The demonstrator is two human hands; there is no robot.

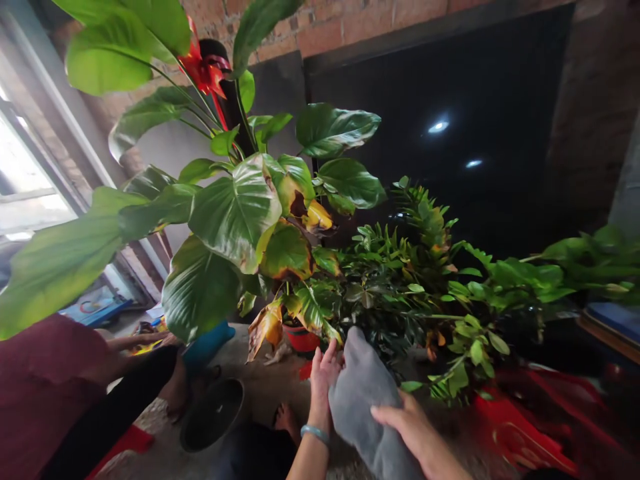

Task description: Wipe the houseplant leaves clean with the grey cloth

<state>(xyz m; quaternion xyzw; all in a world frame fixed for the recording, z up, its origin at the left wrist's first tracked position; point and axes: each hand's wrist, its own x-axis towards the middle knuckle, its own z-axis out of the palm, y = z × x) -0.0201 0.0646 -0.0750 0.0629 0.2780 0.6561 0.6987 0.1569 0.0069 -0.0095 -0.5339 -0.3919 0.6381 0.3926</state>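
A limp grey cloth (364,393) hangs in front of me, its upper end reaching up to the lower leaves. My right hand (407,421) grips the cloth from the right, thumb across its front; the other fingers are largely hidden. Beside the cloth's left edge is my left hand (324,380), with a bluish bracelet (315,435) on the wrist. Its fingers are stretched out and apart, close to or touching the cloth. Just beyond stands a large-leaved potted plant (235,213) in a red pot (301,339). Some of its lower leaves (270,327) are yellow and brown.
More green plants (400,267) crowd the right side before a dark glossy panel (440,73). A black basin (213,415) is on the floor. At left sits another person in a maroon top (50,387). Red plastic items (530,427) lie at lower right.
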